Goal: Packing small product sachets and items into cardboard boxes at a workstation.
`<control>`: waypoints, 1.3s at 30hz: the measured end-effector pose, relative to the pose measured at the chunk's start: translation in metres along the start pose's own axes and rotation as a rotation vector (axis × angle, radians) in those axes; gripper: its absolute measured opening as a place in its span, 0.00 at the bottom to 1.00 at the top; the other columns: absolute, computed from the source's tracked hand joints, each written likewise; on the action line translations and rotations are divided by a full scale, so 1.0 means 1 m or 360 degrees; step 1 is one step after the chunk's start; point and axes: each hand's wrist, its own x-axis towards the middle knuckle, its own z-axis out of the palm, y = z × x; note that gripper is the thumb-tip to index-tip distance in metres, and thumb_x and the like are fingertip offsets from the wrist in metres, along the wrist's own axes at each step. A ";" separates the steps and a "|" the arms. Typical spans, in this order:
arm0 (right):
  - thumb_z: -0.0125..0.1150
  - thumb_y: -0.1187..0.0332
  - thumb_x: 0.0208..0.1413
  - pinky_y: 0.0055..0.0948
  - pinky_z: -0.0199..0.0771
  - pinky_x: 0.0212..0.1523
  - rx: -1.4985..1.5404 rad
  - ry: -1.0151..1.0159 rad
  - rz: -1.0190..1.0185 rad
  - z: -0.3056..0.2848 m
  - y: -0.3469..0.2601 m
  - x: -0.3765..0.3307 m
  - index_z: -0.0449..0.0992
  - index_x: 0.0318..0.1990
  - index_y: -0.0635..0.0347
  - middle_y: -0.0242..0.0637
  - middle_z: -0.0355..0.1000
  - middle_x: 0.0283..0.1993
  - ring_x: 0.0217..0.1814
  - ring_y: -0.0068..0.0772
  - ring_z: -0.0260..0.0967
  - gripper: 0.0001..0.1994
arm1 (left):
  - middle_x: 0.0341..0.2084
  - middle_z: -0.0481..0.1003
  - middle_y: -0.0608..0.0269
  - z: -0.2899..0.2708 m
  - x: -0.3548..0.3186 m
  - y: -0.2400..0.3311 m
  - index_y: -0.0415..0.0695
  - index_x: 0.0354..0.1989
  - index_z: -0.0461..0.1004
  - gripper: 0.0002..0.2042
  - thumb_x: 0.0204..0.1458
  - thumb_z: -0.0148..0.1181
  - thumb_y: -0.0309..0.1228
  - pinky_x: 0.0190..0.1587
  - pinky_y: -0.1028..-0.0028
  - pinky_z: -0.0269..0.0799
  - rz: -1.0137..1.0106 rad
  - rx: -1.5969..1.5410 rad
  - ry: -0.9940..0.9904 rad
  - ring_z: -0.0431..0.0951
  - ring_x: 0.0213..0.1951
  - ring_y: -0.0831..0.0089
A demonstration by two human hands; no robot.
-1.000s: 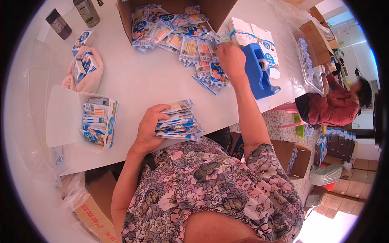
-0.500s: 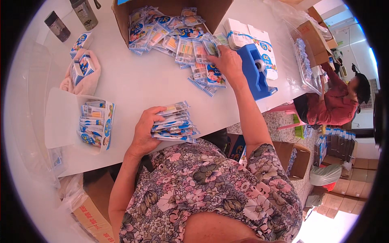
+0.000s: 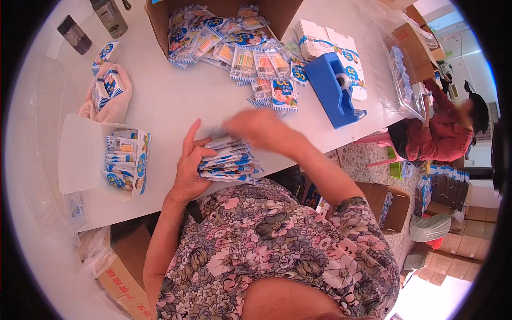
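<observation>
**Squaring the packet stack at the table edge**

The stack of small blue-and-white packets (image 3: 228, 161) sits at the near edge of the white table (image 3: 176, 101), right in front of you. Your left hand (image 3: 190, 165) cups its left side, fingers upright against the packet ends, holding the stack. Your right hand (image 3: 260, 129) is over the top packet and motion-blurred; whether it pinches anything, I cannot tell. Judgement: lay each packet flat with ends against the left fingers, so the fan does not slip off the edge. Loose packets (image 3: 250, 58) spill from the cardboard box (image 3: 160, 21) beyond; the blue tape dispenser (image 3: 335, 90) stands to the right, and a partly filled carton (image 3: 125, 160) lies left.
</observation>
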 end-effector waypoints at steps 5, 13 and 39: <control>0.62 0.51 0.57 0.42 0.77 0.37 0.0240 -0.0137 0.0908 -0.008 0.048 0.023 0.81 0.39 0.59 0.45 0.79 0.34 0.36 0.48 0.78 0.18 | 0.63 0.64 0.48 -0.004 -0.008 -0.008 0.46 0.44 0.69 0.24 0.38 0.75 0.22 0.62 0.64 0.66 0.0024 0.0115 -0.0088 0.69 0.61 0.51; 0.56 0.66 0.53 0.49 0.76 0.39 -0.0690 -0.0072 0.0945 -0.022 0.137 0.009 0.81 0.33 0.61 0.48 0.78 0.30 0.34 0.54 0.77 0.10 | 0.59 0.71 0.60 0.000 -0.004 -0.003 0.49 0.43 0.71 0.25 0.35 0.77 0.29 0.63 0.59 0.58 0.0110 0.0325 0.0008 0.62 0.61 0.50; 0.78 0.68 0.32 0.34 0.67 0.62 0.1244 -0.0106 0.0444 0.001 -0.042 -0.015 0.59 0.65 0.64 0.48 0.69 0.58 0.61 0.44 0.68 0.47 | 0.72 0.46 0.50 0.007 0.013 0.014 0.42 0.74 0.32 0.65 0.35 0.82 0.40 0.73 0.61 0.44 0.0041 -0.0413 0.0291 0.47 0.73 0.59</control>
